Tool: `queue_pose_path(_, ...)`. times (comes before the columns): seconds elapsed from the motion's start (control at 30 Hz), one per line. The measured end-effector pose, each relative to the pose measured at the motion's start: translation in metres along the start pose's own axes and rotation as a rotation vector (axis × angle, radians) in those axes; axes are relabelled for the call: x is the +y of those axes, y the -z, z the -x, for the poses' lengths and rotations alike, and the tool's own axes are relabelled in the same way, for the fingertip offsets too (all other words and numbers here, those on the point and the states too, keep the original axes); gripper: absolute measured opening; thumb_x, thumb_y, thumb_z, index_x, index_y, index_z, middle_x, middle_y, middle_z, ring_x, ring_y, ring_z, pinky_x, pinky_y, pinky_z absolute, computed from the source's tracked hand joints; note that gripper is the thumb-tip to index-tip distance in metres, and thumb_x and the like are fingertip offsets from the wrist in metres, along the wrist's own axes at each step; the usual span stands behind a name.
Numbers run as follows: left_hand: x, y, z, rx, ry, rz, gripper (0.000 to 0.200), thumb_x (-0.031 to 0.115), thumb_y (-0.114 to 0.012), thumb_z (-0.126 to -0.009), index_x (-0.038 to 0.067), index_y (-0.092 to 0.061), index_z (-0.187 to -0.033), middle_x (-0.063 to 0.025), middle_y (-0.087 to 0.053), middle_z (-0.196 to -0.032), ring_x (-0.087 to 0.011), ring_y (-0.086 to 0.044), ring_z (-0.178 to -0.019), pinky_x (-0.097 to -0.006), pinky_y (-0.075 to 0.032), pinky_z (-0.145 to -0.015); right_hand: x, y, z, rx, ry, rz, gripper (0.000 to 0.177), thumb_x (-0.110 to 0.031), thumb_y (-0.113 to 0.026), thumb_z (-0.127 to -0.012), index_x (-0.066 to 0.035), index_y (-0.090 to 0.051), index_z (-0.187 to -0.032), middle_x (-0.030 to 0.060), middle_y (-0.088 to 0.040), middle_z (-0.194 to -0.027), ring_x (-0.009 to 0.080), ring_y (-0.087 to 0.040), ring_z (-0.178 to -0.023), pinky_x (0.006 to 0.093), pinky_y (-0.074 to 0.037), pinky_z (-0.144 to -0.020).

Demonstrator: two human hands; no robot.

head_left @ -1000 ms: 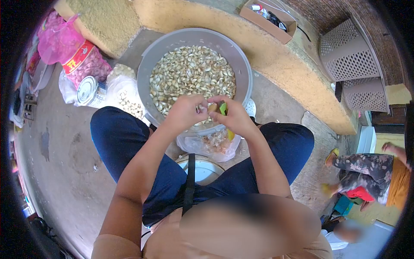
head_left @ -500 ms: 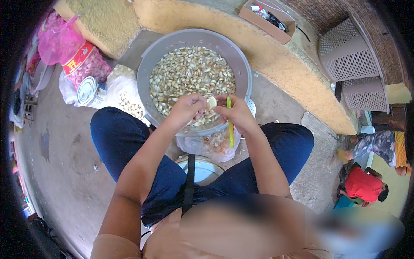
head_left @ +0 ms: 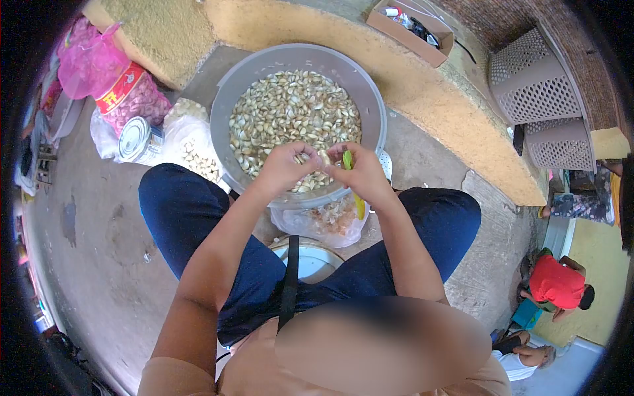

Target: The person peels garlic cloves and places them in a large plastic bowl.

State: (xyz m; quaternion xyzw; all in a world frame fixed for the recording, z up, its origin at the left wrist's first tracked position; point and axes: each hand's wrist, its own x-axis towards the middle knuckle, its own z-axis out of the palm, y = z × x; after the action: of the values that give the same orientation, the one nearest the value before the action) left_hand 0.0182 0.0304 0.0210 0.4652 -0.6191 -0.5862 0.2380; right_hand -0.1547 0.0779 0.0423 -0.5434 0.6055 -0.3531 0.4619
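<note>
Over a large grey tub (head_left: 362,72) of unpeeled garlic cloves (head_left: 284,109), my two hands meet at one pale garlic clove (head_left: 324,158). My left hand (head_left: 285,166) pinches it between thumb and fingertips. The fingers of my right hand (head_left: 363,174) touch the clove from the other side, and the same hand holds a slim yellow-green knife (head_left: 348,160); its blade cannot be made out. Below the tub's near rim lies a clear plastic bag (head_left: 353,234) with papery garlic skins (head_left: 333,216). Peeled cloves (head_left: 198,162) rest on white plastic left of the tub.
A pink net sack (head_left: 139,109) and a tin can (head_left: 134,138) stand at left. Between my legs is a white round container (head_left: 314,261). A low yellow wall (head_left: 436,92) curves behind the tub. Perforated crates (head_left: 541,86) and a person in red (head_left: 556,282) are at right.
My hands have drawn together, and the clove is now more covered by fingers. The knife has tilted in my right hand. At right, a walking person has moved toward the edge of view.
</note>
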Motion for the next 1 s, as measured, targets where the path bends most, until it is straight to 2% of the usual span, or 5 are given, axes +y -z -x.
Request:
queue_pose_path(0.2,-0.005,-0.004,-0.001,0.122,-0.372,-0.227,0.008,0.011,-0.058,-0.075,0.004,-0.055,-0.075,0.0001,-0.054,-0.062,-0.0051,-0.046,-0.052,-0.0219,-0.038,-0.048,0.002,-0.004,-0.002,-0.043,-0.101,-0.181,0.031,-0.010,-0.063,-0.068,0.001,-0.054,-0.096,0.0050,-0.054,-0.073,0.0103,-0.050,-0.057,0.0237,-0.041,-0.048)
queue_pose_path(0.3,0.003,0.000,0.002,0.060,-0.073,-0.142,0.015,0.016,-0.062,-0.070,0.002,-0.057,-0.074,-0.0069,-0.058,-0.067,-0.0136,-0.054,-0.063,-0.0262,-0.043,-0.061,-0.001,-0.004,-0.003,-0.054,-0.201,-0.377,0.030,-0.004,-0.060,-0.070,0.003,-0.051,-0.098,0.0016,-0.050,-0.068,0.0065,-0.045,-0.050,0.0212,-0.038,-0.042)
queue_pose_path(0.4,-0.001,-0.001,0.000,0.029,-0.073,-0.064,0.007,0.012,-0.055,-0.077,0.004,-0.055,-0.079,0.0004,-0.051,-0.059,-0.0039,-0.043,-0.048,-0.0195,-0.035,-0.044,-0.005,-0.003,-0.003,-0.042,-0.257,-0.562,0.030,-0.003,-0.060,-0.070,0.003,-0.051,-0.098,0.0008,-0.048,-0.065,0.0063,-0.044,-0.048,0.0208,-0.037,-0.041)
queue_pose_path(0.53,0.004,-0.002,0.002,-0.030,0.065,0.141,0.010,0.013,-0.054,-0.080,0.004,-0.055,-0.084,0.0019,-0.048,-0.058,-0.0038,-0.041,-0.047,-0.0179,-0.033,-0.042,-0.006,-0.003,-0.002,-0.052,-0.283,-0.684,0.030,-0.003,-0.061,-0.070,0.002,-0.051,-0.098,0.0002,-0.047,-0.065,0.0060,-0.043,-0.047,0.0205,-0.036,-0.040)
queue_pose_path(1.0,0.001,-0.002,0.003,-0.040,0.083,0.349,0.009,0.011,-0.057,-0.079,0.002,-0.057,-0.080,0.0012,-0.047,-0.056,-0.0044,-0.042,-0.047,-0.0183,-0.032,-0.041,-0.008,-0.005,0.000,-0.066,-0.167,-0.256,0.031,-0.012,-0.065,-0.072,0.000,-0.052,-0.098,0.0047,-0.054,-0.085,0.0060,-0.048,-0.054,0.0193,-0.036,-0.039)
